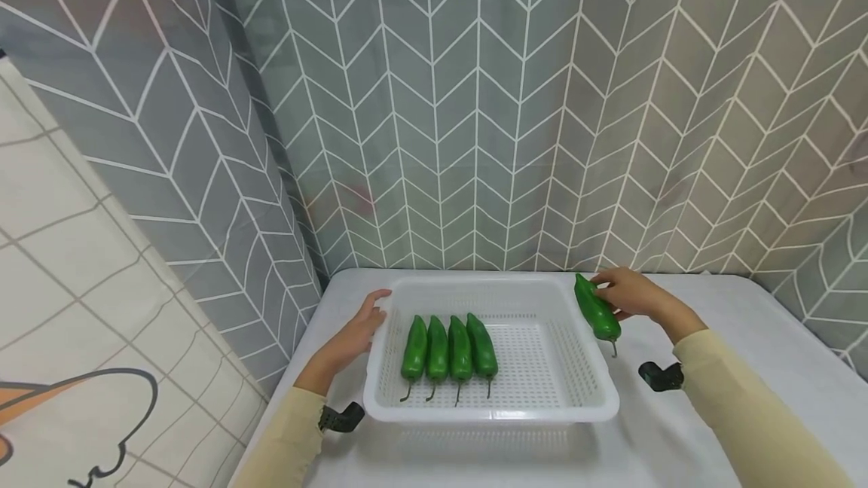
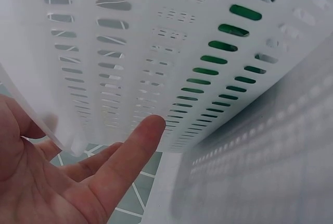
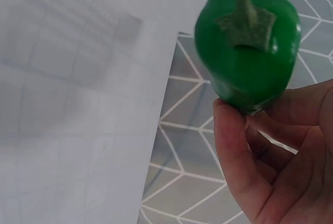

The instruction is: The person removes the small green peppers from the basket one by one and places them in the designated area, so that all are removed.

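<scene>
A white plastic basket (image 1: 542,413) with slotted walls stands on the white-covered table. Four would be several: green chili peppers (image 1: 437,349) lie side by side in its left half, stems toward the person. My left hand (image 1: 362,326) grips the basket's left rim; in the left wrist view, fingers (image 2: 132,156) lie along the outer wall. Beyond the right rim, my right hand (image 1: 627,294) pinches another green chili pepper (image 1: 597,311), tilted with its stem end down. That pepper's stem end (image 3: 250,41) faces the right wrist camera, with thumb and fingers at its side.
The white tabletop (image 1: 678,428) extends to the right of the basket. A grey curtain (image 1: 475,134) with a white chevron pattern hangs directly behind the table, and a white tile-patterned sheet (image 1: 102,269) is at the left. A dark wrist camera (image 1: 661,376) sits at each cuff.
</scene>
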`<state>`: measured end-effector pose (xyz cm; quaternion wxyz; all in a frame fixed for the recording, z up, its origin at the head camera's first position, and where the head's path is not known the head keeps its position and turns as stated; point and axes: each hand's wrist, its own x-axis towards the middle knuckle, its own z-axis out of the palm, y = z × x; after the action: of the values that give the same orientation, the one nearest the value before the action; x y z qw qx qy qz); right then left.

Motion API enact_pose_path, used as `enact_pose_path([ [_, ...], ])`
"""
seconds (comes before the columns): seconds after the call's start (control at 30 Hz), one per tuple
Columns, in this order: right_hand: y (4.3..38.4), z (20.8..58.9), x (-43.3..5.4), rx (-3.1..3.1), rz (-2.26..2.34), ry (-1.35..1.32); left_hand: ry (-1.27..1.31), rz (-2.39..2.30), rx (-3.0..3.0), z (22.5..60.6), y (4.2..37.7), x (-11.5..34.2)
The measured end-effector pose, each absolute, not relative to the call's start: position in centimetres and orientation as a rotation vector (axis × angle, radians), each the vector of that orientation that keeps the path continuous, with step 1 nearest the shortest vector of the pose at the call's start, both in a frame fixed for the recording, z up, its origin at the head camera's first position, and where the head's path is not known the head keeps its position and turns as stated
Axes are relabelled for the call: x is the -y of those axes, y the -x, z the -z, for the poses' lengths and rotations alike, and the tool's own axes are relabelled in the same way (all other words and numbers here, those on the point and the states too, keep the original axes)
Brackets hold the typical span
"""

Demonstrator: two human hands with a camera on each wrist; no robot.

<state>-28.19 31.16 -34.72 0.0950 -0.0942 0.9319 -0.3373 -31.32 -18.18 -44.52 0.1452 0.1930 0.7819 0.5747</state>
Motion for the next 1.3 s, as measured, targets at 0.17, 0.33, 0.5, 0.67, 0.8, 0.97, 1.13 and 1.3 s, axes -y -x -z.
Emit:
enact_pose_path([
  [0.17,28.1,35.0,-31.7,-2.780,0.981,0.266,-0.548,-1.663,-2.255,44.5,31.3,18.2],
  [0.33,28.0,35.9,-32.3,-2.772,0.976,0.219,-0.542,-1.672,-2.244,44.6,31.3,18.2],
  [0.5,27.7,37.3,-33.0,-2.756,0.975,0.159,-0.547,-1.667,-2.242,44.7,31.2,18.1],
  [0.67,27.6,38.5,-33.1,-2.740,0.982,0.135,-0.548,-1.671,-2.234,44.8,31.3,18.2],
  [0.8,27.6,39.6,-33.0,-2.725,0.981,0.110,-0.558,-1.675,-2.228,44.7,31.4,18.3],
  [0.97,27.6,41.1,-33.3,-2.704,0.949,0.055,-0.565,-1.671,-2.230,44.6,31.4,18.3],
  [1.13,27.6,42.1,-33.7,-2.700,0.916,0.009,-0.563,-1.668,-2.233,44.6,31.3,18.2],
  [1.3,27.6,42.6,-33.8,-2.708,0.898,-0.002,-0.573,-1.670,-2.232,44.7,31.4,18.3],
])
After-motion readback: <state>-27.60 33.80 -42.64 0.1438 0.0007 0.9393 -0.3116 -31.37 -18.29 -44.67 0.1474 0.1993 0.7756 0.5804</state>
